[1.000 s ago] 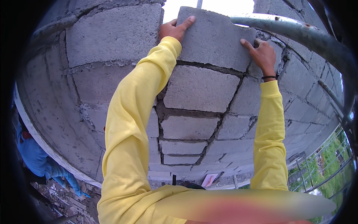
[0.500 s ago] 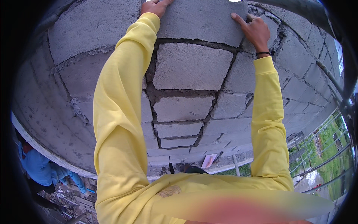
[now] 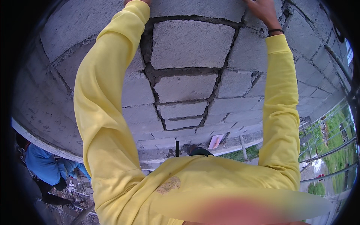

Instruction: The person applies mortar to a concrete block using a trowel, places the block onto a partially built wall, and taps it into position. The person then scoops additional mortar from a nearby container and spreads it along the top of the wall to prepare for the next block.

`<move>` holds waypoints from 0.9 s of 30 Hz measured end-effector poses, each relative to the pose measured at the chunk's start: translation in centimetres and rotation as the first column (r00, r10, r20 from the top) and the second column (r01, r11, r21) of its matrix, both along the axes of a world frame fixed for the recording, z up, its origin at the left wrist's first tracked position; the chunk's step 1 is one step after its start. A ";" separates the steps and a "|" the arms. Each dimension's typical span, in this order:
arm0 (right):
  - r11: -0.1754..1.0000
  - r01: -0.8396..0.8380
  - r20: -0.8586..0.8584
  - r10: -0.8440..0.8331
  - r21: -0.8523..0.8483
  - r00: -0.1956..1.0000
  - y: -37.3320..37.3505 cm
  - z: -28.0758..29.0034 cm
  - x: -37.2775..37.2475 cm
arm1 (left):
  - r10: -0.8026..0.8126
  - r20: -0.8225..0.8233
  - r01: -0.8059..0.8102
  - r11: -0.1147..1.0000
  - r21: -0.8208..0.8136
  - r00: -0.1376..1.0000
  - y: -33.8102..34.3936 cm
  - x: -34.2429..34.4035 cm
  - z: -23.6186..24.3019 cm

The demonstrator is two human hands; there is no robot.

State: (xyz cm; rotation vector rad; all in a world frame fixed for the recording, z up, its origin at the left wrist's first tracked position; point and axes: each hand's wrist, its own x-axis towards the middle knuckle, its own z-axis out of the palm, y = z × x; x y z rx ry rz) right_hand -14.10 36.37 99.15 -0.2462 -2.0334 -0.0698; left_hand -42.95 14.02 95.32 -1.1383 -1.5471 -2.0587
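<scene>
Head view, now: the left hand is showing only as a sliver of skin at the upper edge, so whether its fingers are standing apart or clamping on anything, I cannot tell. The right hand is likewise running out of sight at the top, its fingertips cut off, and I cannot tell whether it is gripping. Between the two hands, the grey upper block is spanning the gap, only its lower part showing, with a dark joint running beneath it. Directly below the grip, a pale block is sitting in the wall, and smaller-looking blocks are following farther down, dark joints outlining them. Yellow sleeves are covering both arms, and a black band is circling the right wrist just below that hand. Well below the grip, near the wall's foot, a pinkish board is lying beside an upright pole. Far down to the left of the grip, a person in blue is bending. Far down to its right, metal rails are crossing in front of green growth.
</scene>
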 end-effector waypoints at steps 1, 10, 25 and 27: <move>0.996 0.034 -0.034 -0.032 0.076 0.999 0.0 -0.2 -0.2 | -0.096 0.014 0.097 0.993 -0.063 0.995 -0.4 -0.5 0.2; 0.980 0.130 -0.089 -0.118 0.153 0.989 -0.7 -1.2 -0.7 | 0.173 -0.082 -0.191 0.922 -0.336 0.982 -1.9 -0.1 1.0; 0.931 0.226 -0.078 -0.212 0.285 0.974 1.6 -1.0 -1.2 | 0.037 -0.023 -0.042 0.958 -0.285 0.999 -1.0 -1.1 2.0; 0.932 0.284 -0.014 -0.289 0.225 0.957 2.1 -1.2 -1.3 | 0.056 -0.003 -0.054 0.951 -0.306 0.998 -1.1 -0.7 1.7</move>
